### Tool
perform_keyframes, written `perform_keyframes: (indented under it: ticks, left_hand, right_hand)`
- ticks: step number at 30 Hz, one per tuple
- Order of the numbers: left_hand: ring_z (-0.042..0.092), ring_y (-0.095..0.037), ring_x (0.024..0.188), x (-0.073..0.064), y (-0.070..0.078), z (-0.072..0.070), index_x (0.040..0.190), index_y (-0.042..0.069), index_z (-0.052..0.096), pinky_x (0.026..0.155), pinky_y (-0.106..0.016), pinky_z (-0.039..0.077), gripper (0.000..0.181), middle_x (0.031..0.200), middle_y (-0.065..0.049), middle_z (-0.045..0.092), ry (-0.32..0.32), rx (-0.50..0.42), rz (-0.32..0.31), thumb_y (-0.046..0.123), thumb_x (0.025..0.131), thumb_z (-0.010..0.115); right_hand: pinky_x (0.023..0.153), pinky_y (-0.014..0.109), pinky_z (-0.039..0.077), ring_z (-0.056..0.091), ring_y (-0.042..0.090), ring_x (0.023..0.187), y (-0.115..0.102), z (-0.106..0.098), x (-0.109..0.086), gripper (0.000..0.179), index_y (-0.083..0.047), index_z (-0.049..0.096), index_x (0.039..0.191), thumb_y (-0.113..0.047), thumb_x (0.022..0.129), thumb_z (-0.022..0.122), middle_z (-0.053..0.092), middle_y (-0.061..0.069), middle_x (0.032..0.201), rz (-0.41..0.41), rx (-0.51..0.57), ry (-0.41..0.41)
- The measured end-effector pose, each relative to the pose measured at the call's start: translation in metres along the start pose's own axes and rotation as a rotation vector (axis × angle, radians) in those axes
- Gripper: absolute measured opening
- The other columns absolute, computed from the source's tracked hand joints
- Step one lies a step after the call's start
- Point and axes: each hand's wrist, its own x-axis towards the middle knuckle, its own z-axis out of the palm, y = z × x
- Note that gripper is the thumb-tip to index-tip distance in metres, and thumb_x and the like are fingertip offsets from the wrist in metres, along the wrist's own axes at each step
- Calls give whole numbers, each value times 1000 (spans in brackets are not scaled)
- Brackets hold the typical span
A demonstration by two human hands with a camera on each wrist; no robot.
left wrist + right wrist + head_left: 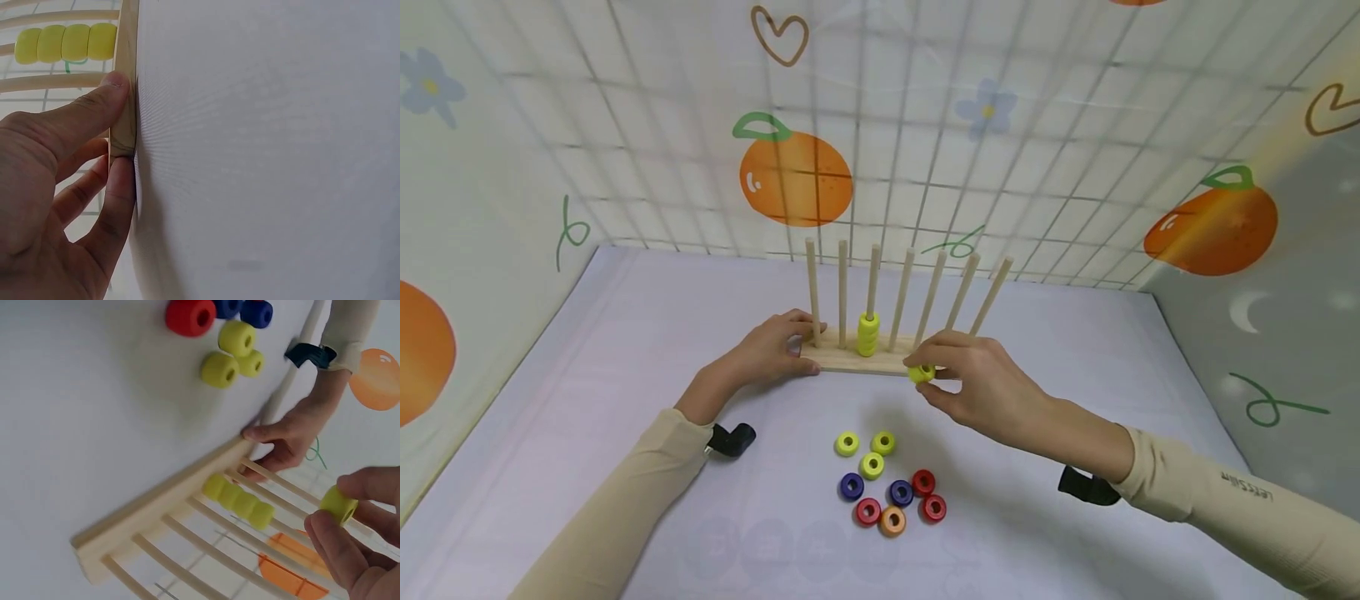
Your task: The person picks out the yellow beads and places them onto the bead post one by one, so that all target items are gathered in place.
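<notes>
A wooden peg rack (842, 361) stands upright on the table, with several thin rods rising from its base. My left hand (767, 348) grips the base's left end; in the left wrist view the thumb (103, 103) lies along the edge. Several yellow beads (868, 335) are stacked on the third rod from the left. My right hand (988, 387) pinches another yellow bead (338, 505) between thumb and fingertips. In the head view this bead appears in front of the base, right of the stack. The other rods carry no beads.
Nearer me lie three loose yellow beads (872, 466), two blue beads (901, 493), three red beads (868, 512) and an orange bead (892, 521). Behind the rack rises a printed cloth wall (895, 150); side walls flank the white tabletop (760, 517).
</notes>
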Motion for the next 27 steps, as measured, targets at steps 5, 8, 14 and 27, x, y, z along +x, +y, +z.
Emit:
perform_keyframes:
  ticks: [5, 8, 14, 27]
  left_hand:
    - [46, -34, 132, 0, -1, 0, 137, 4, 61, 109, -53, 36, 65, 140, -11, 54, 6, -3, -14, 26, 81, 86]
    - [46, -33, 132, -1, -2, 0, 137, 4, 60, 109, -53, 36, 66, 140, -11, 54, 7, -9, -29, 26, 81, 86]
    - [47, -33, 130, -2, -1, -1, 137, 4, 60, 108, -53, 37, 66, 139, -11, 55, 17, -9, -20, 25, 81, 86]
    - [47, -35, 130, -5, 1, 0, 139, 5, 59, 108, -54, 37, 68, 139, -13, 54, 21, 15, -20, 27, 81, 85]
  right_hand:
    - [75, 23, 57, 69, 16, 97, -4, -10, 10, 33, -3, 74, 113, 4, 82, 79, 70, 6, 111, -10, -39, 33]
    - [74, 25, 58, 70, 18, 97, -7, -17, 16, 33, -2, 74, 115, 5, 83, 77, 70, 8, 113, -33, -76, 55]
    - [71, 29, 58, 70, 21, 97, -13, -32, 29, 33, -2, 74, 116, 6, 84, 74, 69, 9, 116, -86, -126, 122]
    - [67, 29, 57, 68, 25, 105, -25, -42, 50, 31, 1, 73, 115, 6, 85, 72, 69, 11, 116, -178, -147, 163]
